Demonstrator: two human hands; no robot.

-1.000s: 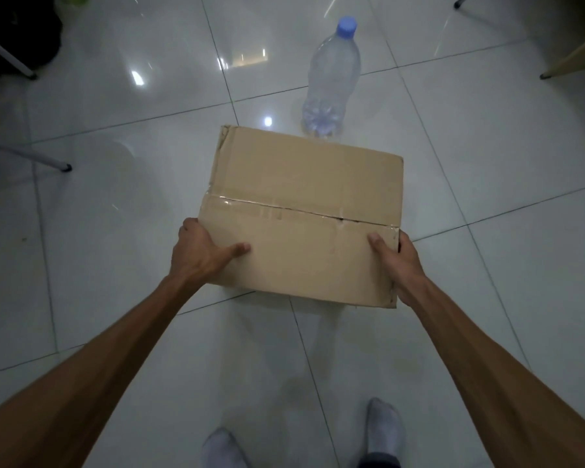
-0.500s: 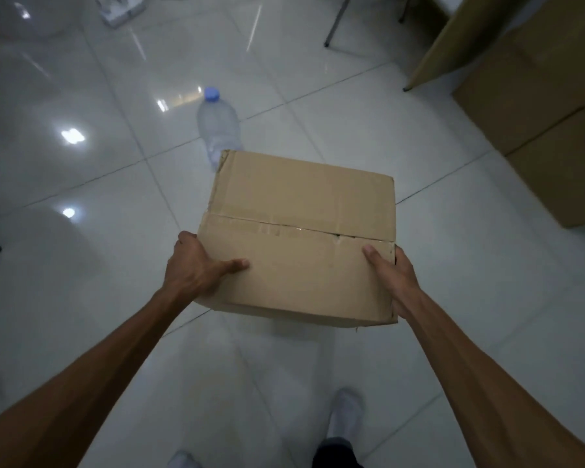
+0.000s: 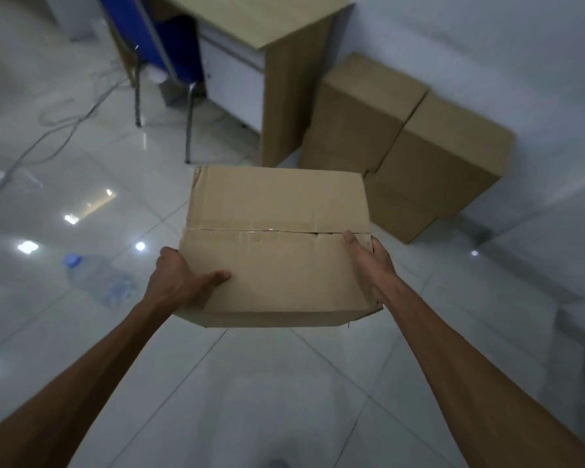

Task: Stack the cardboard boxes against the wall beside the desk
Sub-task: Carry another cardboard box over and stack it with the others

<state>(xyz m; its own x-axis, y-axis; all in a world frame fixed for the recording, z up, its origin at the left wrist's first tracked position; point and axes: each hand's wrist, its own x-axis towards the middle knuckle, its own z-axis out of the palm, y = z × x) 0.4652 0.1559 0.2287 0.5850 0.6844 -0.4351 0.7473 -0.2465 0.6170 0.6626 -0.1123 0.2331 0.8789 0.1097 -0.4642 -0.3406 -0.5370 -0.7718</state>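
A closed cardboard box [image 3: 277, 244] is held above the tiled floor [image 3: 250, 383] at the centre of the frame. It is gripped at its near corners: the left hand [image 3: 179, 282] is wrapped round the left edge, thumb laid on top, and the right hand [image 3: 372, 261] clasps the right edge; the fingers beneath are hidden. No writing can be read on the box. At upper right, stacked cardboard boxes [image 3: 416, 146] stand against the wall [image 3: 504, 45], just beside the desk [image 3: 284, 62], their lower parts partly covered by the held box. A blurred plastic bottle [image 3: 98, 278] lies at left.
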